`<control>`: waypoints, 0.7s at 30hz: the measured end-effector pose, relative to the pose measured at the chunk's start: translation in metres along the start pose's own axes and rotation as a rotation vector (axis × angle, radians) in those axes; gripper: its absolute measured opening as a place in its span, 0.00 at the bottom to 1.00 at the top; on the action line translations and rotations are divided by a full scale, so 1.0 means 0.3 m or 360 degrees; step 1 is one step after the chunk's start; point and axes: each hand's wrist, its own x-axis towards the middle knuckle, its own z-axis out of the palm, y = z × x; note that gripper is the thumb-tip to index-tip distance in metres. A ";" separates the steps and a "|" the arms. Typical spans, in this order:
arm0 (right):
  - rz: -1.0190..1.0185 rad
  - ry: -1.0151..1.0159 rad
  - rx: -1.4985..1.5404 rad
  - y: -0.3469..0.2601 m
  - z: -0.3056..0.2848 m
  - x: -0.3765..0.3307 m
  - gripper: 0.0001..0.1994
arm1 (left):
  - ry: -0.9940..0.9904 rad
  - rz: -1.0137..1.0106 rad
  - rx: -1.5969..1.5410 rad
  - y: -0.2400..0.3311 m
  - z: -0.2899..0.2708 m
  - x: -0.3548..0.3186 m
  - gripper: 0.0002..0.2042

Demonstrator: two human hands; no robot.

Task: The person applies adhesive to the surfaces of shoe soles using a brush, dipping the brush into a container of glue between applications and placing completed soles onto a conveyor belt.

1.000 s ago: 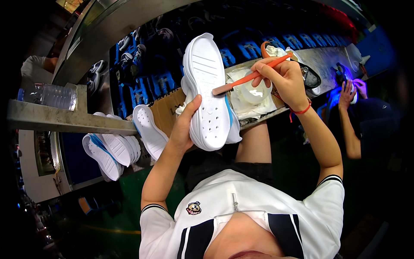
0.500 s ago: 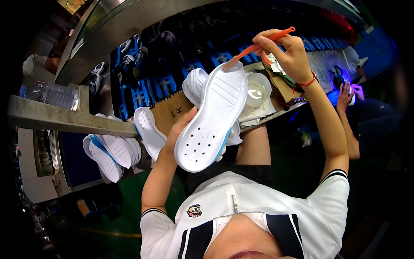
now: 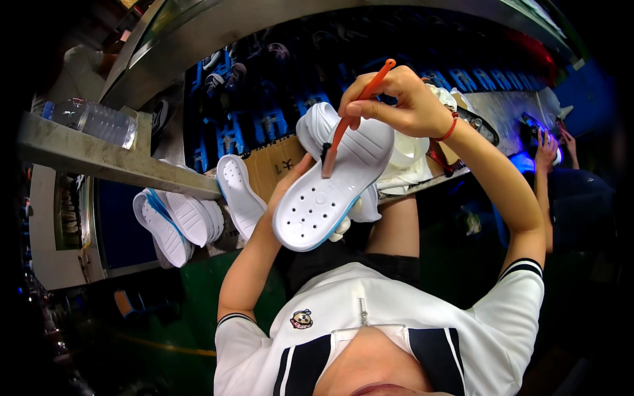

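Observation:
My left hand (image 3: 290, 175) grips a white shoe sole (image 3: 307, 206) from beneath and along its left edge. The sole is tilted with its inner face up; several small holes dot its near end, and a blue edge shows on the right side. White-covered fingertips (image 3: 341, 228) show under that edge. In my right hand (image 3: 397, 99) is a brush with an orange handle (image 3: 339, 137). Its flat bristles (image 3: 328, 165) touch or hover just above the middle of the sole; I cannot tell which. Behind stands a stack of white soles (image 3: 309, 125), partly hidden.
More white soles (image 3: 188, 221) lie at the left, and one sole (image 3: 239, 195) leans beside cardboard (image 3: 269, 165). A whitish bowl (image 3: 415, 148) stands right of my sole. A bottle (image 3: 92, 120) rests on a metal beam (image 3: 119, 158). Another person's hands (image 3: 547, 150) work at far right.
The brush has moved from the far tip of the sole down to its middle, and my right hand has come left and nearer with it. My left hand still holds the sole.

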 end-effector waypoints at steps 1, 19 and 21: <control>0.0000 -0.0016 -0.0019 0.002 0.005 0.003 0.09 | 0.0039 0.0044 -0.0004 -0.001 -0.005 -0.006 0.37; 0.0225 -0.0137 -0.0215 -0.069 0.005 0.126 0.11 | -0.0572 -0.0041 0.0215 -0.018 0.052 0.025 0.33; -0.0140 -0.0130 -0.0022 -0.080 0.051 0.137 0.10 | -0.0326 0.0101 0.0240 -0.003 0.042 0.029 0.33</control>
